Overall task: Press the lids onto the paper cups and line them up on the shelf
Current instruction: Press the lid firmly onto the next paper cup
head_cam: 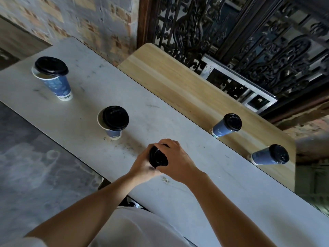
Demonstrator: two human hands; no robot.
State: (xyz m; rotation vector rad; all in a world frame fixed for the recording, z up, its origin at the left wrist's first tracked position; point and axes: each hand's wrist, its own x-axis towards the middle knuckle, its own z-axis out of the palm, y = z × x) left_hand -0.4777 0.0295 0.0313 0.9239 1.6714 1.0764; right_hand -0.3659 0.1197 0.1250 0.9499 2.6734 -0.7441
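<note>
Hands meet just below the middle of the frame, over the grey table (151, 90). The right hand (178, 162) lies across a black lid (158, 156), its fingers curled over the lid's far rim. The left hand (142, 169) comes in from the lower left and curls in beneath the lid. It seems to be wrapped round the held cup, but that cup is almost wholly hidden behind both hands, so whether the lid is seated cannot be told.

At middle left stands the middle cup (114, 134), blue, with the middle lid (115, 118) lying off-centre, so a crescent of pale rim shows on its left. In the upper left the far cup (57, 84) stands the same way, the far lid (51, 65) shifted aside and part of the open mouth showing below it. The print at its base is too blurred to read.

On the wooden shelf (169, 81) at the right, past the table's edge, stand the upper shelf cup (219, 130) and the lower shelf cup (261, 157), well apart, each with a black lid flush on top. Their bases are partly hidden behind the table's edge.

A dark iron grille (249, 32) fills the upper right, smeared by blur, and a brick wall (89, 20) fills the upper left. A white shirt (142, 229) is cut off by the bottom edge.
</note>
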